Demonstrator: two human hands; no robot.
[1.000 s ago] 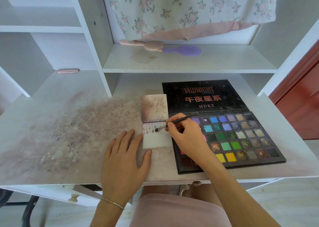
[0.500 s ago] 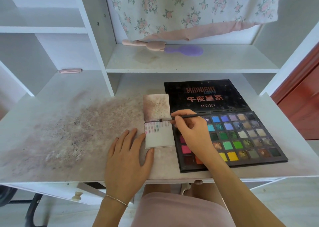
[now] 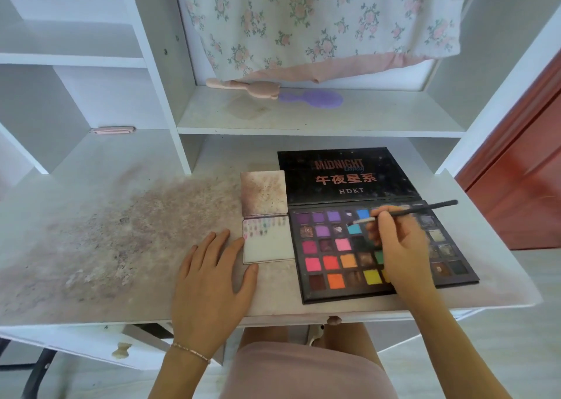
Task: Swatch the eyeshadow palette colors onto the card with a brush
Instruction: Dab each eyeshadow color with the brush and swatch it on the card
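Note:
An open black eyeshadow palette (image 3: 340, 289) with several coloured pans lies on the desk at the right, its lid (image 3: 343, 174) laid back. A small white card (image 3: 270, 247) with rows of small colour swatches along its top sits just left of the palette. My right hand (image 3: 397, 247) pinches a thin black brush (image 3: 425, 209); the brush tip rests at a bright blue pan (image 3: 354, 229) in the second row. My left hand (image 3: 212, 274) lies flat on the desk, fingertips and thumb touching the card's left edge and lower corner.
A stained square pad (image 3: 263, 193) lies above the card. The desk (image 3: 91, 231) is smeared with brownish powder at the left. On the shelf behind lie a pink brush (image 3: 243, 87) and a purple brush (image 3: 312, 98). A floral cloth (image 3: 318, 19) hangs above.
My right hand has carried the brush from the card rightward onto the palette, and its tip now sits at the blue pan. My left hand has stayed by the card.

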